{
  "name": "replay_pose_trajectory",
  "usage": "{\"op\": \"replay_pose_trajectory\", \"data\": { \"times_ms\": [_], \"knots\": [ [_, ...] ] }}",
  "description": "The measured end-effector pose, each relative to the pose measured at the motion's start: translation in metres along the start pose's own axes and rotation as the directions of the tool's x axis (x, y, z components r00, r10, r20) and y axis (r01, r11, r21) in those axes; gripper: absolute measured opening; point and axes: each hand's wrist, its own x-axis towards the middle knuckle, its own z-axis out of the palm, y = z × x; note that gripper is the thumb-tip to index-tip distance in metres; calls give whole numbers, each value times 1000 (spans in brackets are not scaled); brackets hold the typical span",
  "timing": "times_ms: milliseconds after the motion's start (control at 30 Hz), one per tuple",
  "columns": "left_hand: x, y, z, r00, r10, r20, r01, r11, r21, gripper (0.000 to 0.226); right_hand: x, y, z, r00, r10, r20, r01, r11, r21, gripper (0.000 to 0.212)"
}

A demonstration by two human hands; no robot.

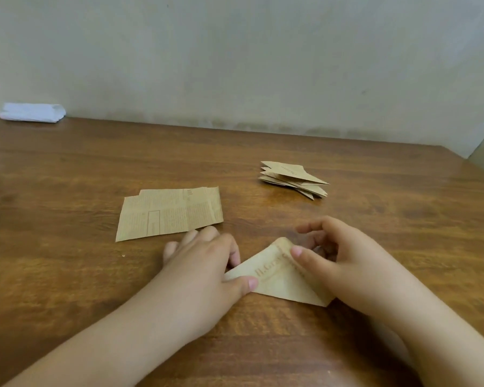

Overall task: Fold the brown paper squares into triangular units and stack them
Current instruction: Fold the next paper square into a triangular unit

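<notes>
A brown printed paper folded into a triangle (277,277) lies on the wooden table (67,169) in front of me. My left hand (204,263) holds its left corner, thumb pressed on top and fingers curled at the edge. My right hand (333,258) pinches the right side, thumb on the upper flap, fingers curled behind it. Flat unfolded brown paper squares (169,215) lie overlapped just beyond my left hand. A stack of folded triangular units (294,178) sits farther back to the right.
A white folded cloth (31,112) rests at the table's far left corner against the pale wall (235,51). The table's right edge (470,166) runs diagonally at the far right.
</notes>
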Motion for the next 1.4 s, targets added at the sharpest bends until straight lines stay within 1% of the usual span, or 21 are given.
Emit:
{"op": "replay_pose_trajectory", "data": {
  "times_ms": [67, 133, 167, 200, 233, 300, 333, 367, 433, 500, 567, 667, 767, 867, 1000, 1100, 1400],
  "knots": [
    [-1, 1, -3, 1000, -10, 4, 10, 997, -70, 22, 0, 3, -3, 1000, 19, -7, -18, 996, 82, 37],
    [-2, 2, -6, 1000, -26, 1, 26, 985, -172, 21, 3, 5, -5, 1000, 19, -20, -17, 996, 89, 50],
    [-1, 2, -7, 999, -34, -3, 32, 970, -239, 21, 3, 6, -6, 1000, 23, -13, -21, 992, 123, 57],
    [0, 1, -7, 999, -41, -3, 37, 948, -315, 20, 2, 5, -8, 999, 32, 8, -32, 977, 211, 61],
    [1, 0, -8, 999, -44, 6, 43, 917, -396, 21, 1, 3, -10, 999, 34, 41, -46, 941, 336, 60],
    [2, 1, -9, 997, -54, 46, 71, 825, -561, 23, -4, -2, -13, 994, -8, 105, -53, 825, 563, 47],
    [2, 2, -10, 996, -62, 67, 90, 767, -635, 24, -7, -4, -14, 993, -40, 114, -41, 778, 626, 37],
    [1, 5, -11, 994, -69, 81, 106, 707, -699, 24, -9, -6, -14, 992, -69, 109, -19, 755, 655, 29],
    [-1, 10, -13, 995, -74, 71, 102, 622, -776, 17, -12, -9, -14, 991, -107, 86, 19, 723, 690, 20],
    [-3, 12, -14, 996, -86, 20, 68, 603, -795, 11, -13, -11, -13, 991, -115, 61, 36, 695, 718, 17],
    [-5, 14, -14, 995, -102, -23, 43, 599, -800, 13, -14, -13, -12, 993, -110, 52, 39, 692, 721, 15],
    [-7, 17, -15, 994, -100, -42, 25, 589, -808, 14, -15, -14, -13, 992, -97, 84, 7, 691, 723, 18],
    [-8, 19, -16, 997, -77, -30, 19, 565, -825, 14, -16, -17, -14, 974, -123, 193, -51, 703, 709, 18],
    [-9, 20, -18, 998, -63, 8, 39, 505, -862, 7, -17, -17, -13, 960, -135, 245, -86, 691, 718, 15],
    [-11, 21, -19, 999, -45, 31, 48, 439, -897, 13, -19, -18, -13, 958, -140, 249, -93, 670, 737, 14],
    [-11, 22, -20, 997, -48, 52, 67, 409, -910, 14, -19, -19, -13, 957, -145, 251, -93, 666, 740, 14],
    [-10, 23, -18, 996, -67, 54, 77, 413, -907, 18, -19, -18, -13, 957, -137, 254, -102, 664, 741, 14]
  ]
}}
